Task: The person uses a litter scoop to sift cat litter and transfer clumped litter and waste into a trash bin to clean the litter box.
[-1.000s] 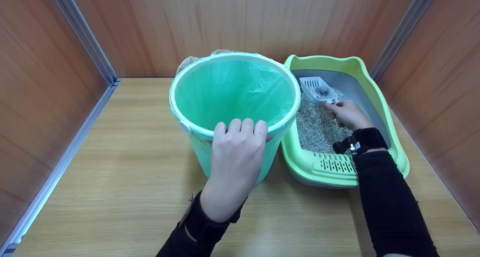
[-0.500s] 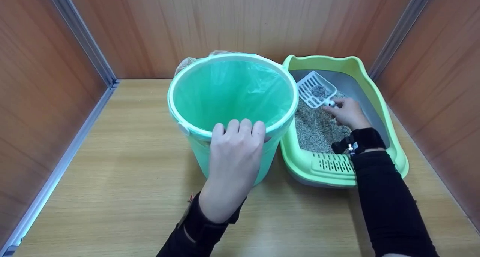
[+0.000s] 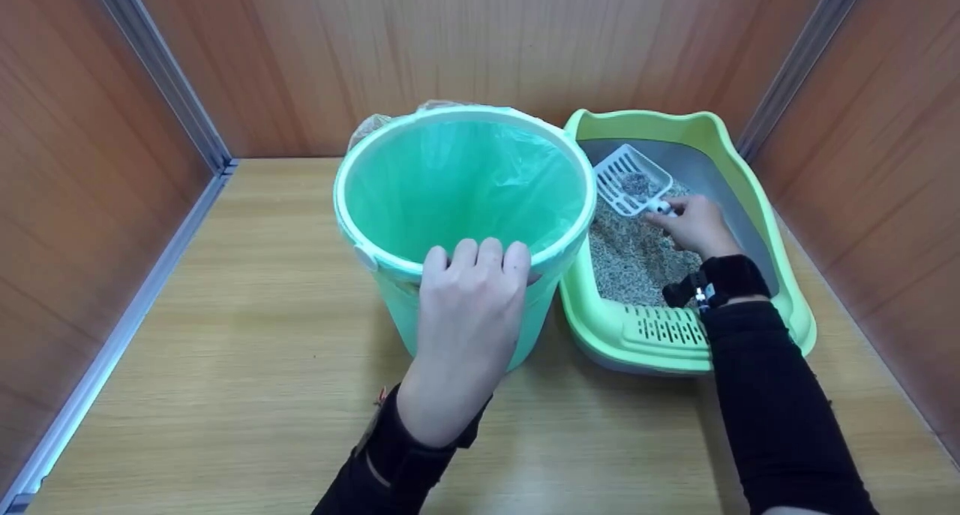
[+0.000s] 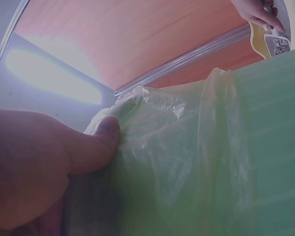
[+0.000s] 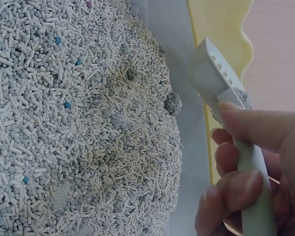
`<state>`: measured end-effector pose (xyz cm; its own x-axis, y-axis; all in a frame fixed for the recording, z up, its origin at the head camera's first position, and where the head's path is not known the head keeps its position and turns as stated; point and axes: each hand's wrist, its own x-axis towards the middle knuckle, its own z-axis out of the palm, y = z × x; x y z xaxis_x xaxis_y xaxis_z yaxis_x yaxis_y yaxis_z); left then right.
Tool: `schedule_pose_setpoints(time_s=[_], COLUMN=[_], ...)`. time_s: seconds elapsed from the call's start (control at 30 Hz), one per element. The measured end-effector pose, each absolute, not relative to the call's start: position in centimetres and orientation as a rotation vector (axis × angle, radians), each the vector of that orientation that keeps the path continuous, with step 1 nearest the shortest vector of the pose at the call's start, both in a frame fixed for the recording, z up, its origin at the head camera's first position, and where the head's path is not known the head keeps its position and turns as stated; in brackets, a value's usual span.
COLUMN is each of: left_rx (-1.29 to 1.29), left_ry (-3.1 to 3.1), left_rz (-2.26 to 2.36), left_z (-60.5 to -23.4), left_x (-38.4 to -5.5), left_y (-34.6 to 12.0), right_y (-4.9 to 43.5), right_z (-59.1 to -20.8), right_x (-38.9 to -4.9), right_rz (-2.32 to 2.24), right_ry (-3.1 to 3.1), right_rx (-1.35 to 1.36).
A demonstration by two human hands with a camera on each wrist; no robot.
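Observation:
My left hand point(image 3: 469, 305) grips the near rim of a green trash can point(image 3: 394, 290) lined with a thin plastic bag. In the left wrist view the thumb point(image 4: 96, 147) presses the clear bag point(image 4: 157, 142) against the can's outside. My right hand point(image 3: 701, 226) holds a white slotted litter scoop point(image 3: 658, 206) by its handle, fingers curled round it. A grey clump point(image 3: 637, 185) lies in the scoop's head. The scoop is over the far left part of a green litter box point(image 3: 637, 333), above grey litter point(image 3: 637, 267).
In the right wrist view, another dark round clump point(image 5: 173, 103) sits at the edge of the pale pellet litter point(image 5: 88, 147). The can and litter box stand side by side on a wooden floor point(image 3: 247, 335). Wood panels point(image 3: 480, 42) rise behind and at both sides.
The right hand has turned the scoop, so its slotted face shows more fully and its head points up more. In the last half second it has hardly moved. The left hand stays on the rim.

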<state>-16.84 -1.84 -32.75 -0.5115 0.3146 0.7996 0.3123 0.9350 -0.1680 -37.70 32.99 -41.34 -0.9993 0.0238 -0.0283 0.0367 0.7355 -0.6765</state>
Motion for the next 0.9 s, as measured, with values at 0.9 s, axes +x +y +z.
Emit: schedule_pose_setpoints(time_s=[0.9], left_rx=[-0.464], left_ry=[-2.191], left_rz=[-0.010], left_z=[-32.6], left_x=[-16.8], left_y=[-1.9], right_y=[33.0], right_z=[-28.4], right_x=[-36.9], right_rz=[-0.949], right_ry=[2.847], right_rx=[-0.030])
